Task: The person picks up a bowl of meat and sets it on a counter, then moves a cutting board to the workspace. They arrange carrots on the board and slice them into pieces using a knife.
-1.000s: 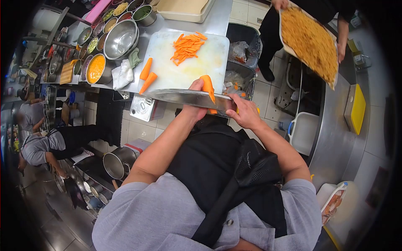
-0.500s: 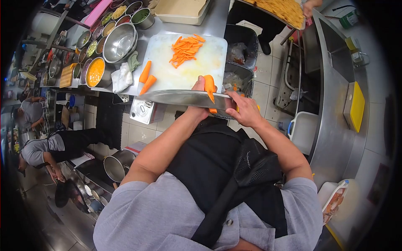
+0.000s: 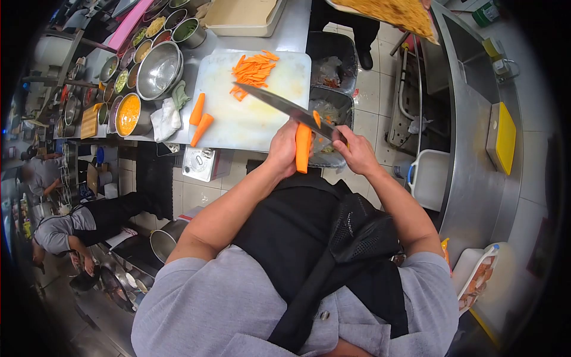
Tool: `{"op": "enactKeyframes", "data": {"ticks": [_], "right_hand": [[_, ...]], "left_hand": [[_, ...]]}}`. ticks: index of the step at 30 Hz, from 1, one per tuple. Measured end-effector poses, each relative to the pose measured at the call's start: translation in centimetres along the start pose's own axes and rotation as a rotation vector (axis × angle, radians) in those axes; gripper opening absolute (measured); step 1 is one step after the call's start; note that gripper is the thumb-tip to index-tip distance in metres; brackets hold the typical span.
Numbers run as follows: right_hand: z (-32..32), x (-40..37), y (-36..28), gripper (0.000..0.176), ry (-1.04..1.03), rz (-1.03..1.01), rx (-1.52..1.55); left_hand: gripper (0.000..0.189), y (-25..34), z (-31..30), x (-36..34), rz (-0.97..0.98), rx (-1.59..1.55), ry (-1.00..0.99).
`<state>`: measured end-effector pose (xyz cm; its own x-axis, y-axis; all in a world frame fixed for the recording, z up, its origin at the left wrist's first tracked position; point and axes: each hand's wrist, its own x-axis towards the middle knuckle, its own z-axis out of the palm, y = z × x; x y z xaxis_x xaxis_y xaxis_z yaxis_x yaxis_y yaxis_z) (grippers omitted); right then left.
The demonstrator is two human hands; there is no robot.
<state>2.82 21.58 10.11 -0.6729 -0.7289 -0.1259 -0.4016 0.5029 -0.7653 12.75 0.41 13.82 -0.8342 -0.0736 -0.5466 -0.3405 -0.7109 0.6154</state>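
My left hand (image 3: 282, 149) is closed around a peeled carrot (image 3: 303, 156), held off the board's near right corner. In my right hand (image 3: 358, 153) is the handle of a large kitchen knife (image 3: 276, 103), its blade slanting up and left past the carrot's far end. A small orange carrot piece (image 3: 316, 118) shows against the blade, over the bin side. On the white cutting board (image 3: 270, 128) lies a pile of carrot strips (image 3: 254, 69). Two more carrots, one upper (image 3: 197, 109) and one lower (image 3: 202, 130), rest at the board's left edge.
Two lined bins, a far one (image 3: 351, 56) and a near one (image 3: 347, 113), stand right of the board. Steel bowls (image 3: 159, 70) and a cloth (image 3: 166, 122) sit to its left. A person at top right has a tray of food (image 3: 395, 15). A steel sink counter (image 3: 470, 154) runs along the right.
The knife has swung from nearly level to a steep slant, tip up over the board. The carrot now lies lower and more upright in my left hand. A small piece appears beside the blade.
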Motion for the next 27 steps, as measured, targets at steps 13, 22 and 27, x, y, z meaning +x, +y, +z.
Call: {"op": "enactKeyframes", "data": {"ticks": [13,22,27], "right_hand": [[-0.3,-4.2,0.9,0.057,0.024,0.378,-0.254],[0.9,-7.5,2.1,0.064,-0.04,0.434,-0.358],[0.7,-12.0,1.1,0.057,-0.057,0.628,-0.32]], "left_hand": [[0.059,0.5,-3.5,0.5,0.204,1.094,-0.291],[0.108,-3.8,3.4,4.1,-0.013,2.021,-0.531],[0.103,-4.9,2.3,7.3,-0.072,2.039,-0.457]]}}
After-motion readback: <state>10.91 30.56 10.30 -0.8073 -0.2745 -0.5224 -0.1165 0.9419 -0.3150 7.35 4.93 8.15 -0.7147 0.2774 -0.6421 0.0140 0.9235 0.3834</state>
